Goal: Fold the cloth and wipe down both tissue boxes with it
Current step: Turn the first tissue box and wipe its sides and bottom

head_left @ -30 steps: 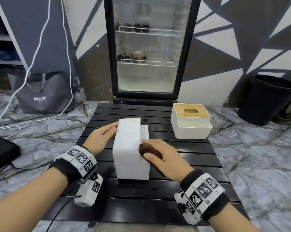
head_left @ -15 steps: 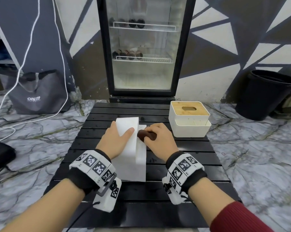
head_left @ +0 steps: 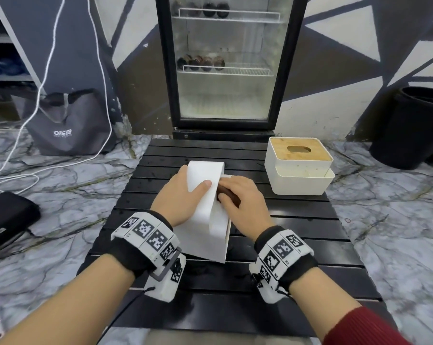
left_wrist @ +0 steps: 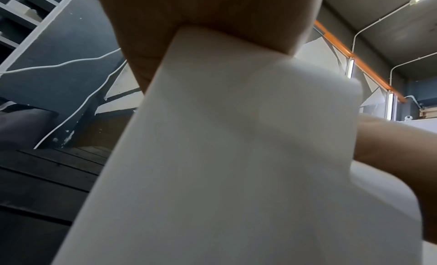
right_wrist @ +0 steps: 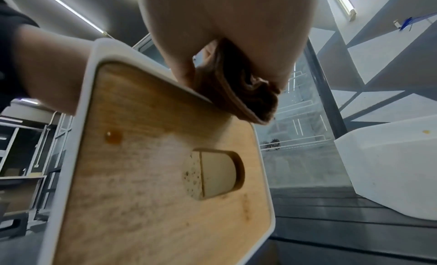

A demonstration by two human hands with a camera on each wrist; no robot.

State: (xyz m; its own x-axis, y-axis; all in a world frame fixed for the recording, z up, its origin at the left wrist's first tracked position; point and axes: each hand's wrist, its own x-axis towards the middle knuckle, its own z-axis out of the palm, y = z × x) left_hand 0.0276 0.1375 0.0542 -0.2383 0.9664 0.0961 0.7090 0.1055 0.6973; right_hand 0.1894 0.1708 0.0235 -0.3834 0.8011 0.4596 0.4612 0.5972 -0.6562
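1. The left hand (head_left: 179, 195) held flat against the tipped tissue box (head_left: 205, 220) on the counter (head_left: 297, 220); the right hand (head_left: 243, 199) gripped the folded cloth (head_left: 229, 195) against its wooden face.
2. The box could slip if the cloth pushed harder than the left hand held.
3. Counted: two tissue boxes, the second (head_left: 300, 168) standing to the right, and one cloth.

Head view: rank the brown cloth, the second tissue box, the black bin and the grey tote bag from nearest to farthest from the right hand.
1. brown cloth, under the right hand.
2. second tissue box, table's far right.
3. black bin, right, by the wall.
4. grey tote bag, far left, on the floor.
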